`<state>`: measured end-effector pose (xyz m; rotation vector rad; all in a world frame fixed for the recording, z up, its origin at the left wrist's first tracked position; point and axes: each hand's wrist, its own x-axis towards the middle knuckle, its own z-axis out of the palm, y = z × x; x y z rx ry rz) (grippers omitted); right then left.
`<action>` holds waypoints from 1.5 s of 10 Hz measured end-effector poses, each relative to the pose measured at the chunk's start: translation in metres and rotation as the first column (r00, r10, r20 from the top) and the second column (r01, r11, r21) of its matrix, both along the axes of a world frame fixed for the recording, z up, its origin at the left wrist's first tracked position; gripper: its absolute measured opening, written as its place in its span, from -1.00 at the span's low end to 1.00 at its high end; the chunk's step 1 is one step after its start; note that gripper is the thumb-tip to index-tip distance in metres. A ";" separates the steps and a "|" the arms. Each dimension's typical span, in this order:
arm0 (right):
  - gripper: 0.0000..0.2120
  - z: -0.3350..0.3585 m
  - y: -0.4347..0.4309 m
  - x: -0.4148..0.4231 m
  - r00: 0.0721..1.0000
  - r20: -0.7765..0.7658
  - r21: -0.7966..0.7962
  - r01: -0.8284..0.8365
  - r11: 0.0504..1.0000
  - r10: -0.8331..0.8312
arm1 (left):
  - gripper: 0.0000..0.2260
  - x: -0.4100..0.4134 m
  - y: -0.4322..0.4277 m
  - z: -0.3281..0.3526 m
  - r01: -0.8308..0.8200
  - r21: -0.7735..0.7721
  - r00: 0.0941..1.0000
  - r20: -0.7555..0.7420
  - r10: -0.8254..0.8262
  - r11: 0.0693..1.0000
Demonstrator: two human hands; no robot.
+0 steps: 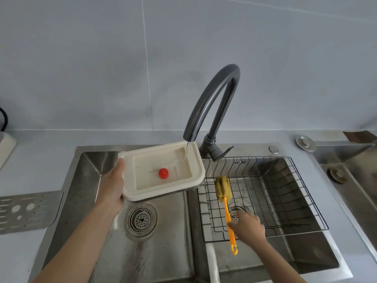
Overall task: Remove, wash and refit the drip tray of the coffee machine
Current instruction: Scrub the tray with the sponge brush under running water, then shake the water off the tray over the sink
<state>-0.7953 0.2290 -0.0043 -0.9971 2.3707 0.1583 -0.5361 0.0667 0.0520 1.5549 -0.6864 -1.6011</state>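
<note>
My left hand point(111, 183) grips the left edge of a cream drip tray point(195, 158) and holds it tilted above the left sink basin. A red float point(163, 173) sits inside the tray. A thin stream of water runs from the dark faucet point(214, 92) into the tray's far right corner. My right hand point(247, 226) is closed around the orange handle of a sponge brush point(223, 188), whose yellow-green sponge head points up toward the tray's right edge.
The double steel sink point(142, 252) has a round drain point(141, 219) in the left basin and a black wire rack point(285, 201) in the right one. A perforated metal plate point(26, 211) lies on the left counter. Another sink basin point(357, 180) lies at the far right.
</note>
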 end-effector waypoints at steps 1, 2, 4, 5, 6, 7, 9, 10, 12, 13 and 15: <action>-0.38 0.023 -0.035 -0.018 0.976 0.206 -0.277 0.129 0.952 -0.072 | -0.64 -0.001 0.000 0.001 0.010 -0.010 1.000 0.001 -0.010 1.000; -0.32 0.056 -0.079 -0.025 0.783 0.615 -0.386 0.398 0.832 -0.089 | -0.64 -0.005 0.000 0.003 0.004 -0.021 1.000 -0.010 -0.004 1.000; -0.34 0.064 -0.133 -0.022 0.499 0.860 -0.305 0.667 0.680 -0.104 | -0.71 -0.003 0.001 0.004 0.014 -0.026 1.000 -0.001 -0.014 1.000; -0.28 0.076 -0.137 -0.011 0.397 0.916 -0.273 0.732 0.625 -0.064 | -0.74 -0.002 0.001 0.003 0.033 -0.013 0.999 0.011 -0.033 0.999; -0.24 0.078 -0.149 -0.006 0.302 0.948 -0.192 0.799 0.569 -0.104 | -0.74 -0.002 0.000 0.002 0.042 0.005 0.999 0.020 -0.042 0.999; -0.29 0.085 -0.160 -0.001 0.294 0.943 -0.168 0.823 0.543 -0.154 | -0.76 -0.002 0.000 0.002 0.060 -0.005 0.997 0.040 -0.060 0.998; -0.38 0.098 -0.146 0.003 0.455 0.877 -0.270 0.734 0.624 -0.156 | -0.72 0.002 0.004 0.003 0.082 -0.005 0.995 0.064 -0.082 0.997; -0.44 0.083 -0.113 0.022 0.626 0.774 -0.388 0.589 0.708 -0.097 | -0.72 0.010 0.006 0.002 0.094 0.016 0.993 0.076 -0.095 0.995; -0.51 0.053 -0.053 0.096 0.430 0.902 -0.301 0.563 0.770 0.038 | -0.76 0.040 0.015 0.001 0.093 0.023 0.984 0.152 -0.096 0.995; -0.60 0.038 -0.044 0.118 0.294 0.956 -0.196 0.617 0.762 0.007 | -0.76 0.059 0.022 0.004 0.109 0.052 0.974 0.195 -0.117 0.993; -0.68 0.023 -0.029 0.156 -0.043 0.995 0.092 0.685 0.723 -0.086 | -0.67 0.098 0.034 0.011 0.182 0.143 0.934 0.285 -0.217 0.973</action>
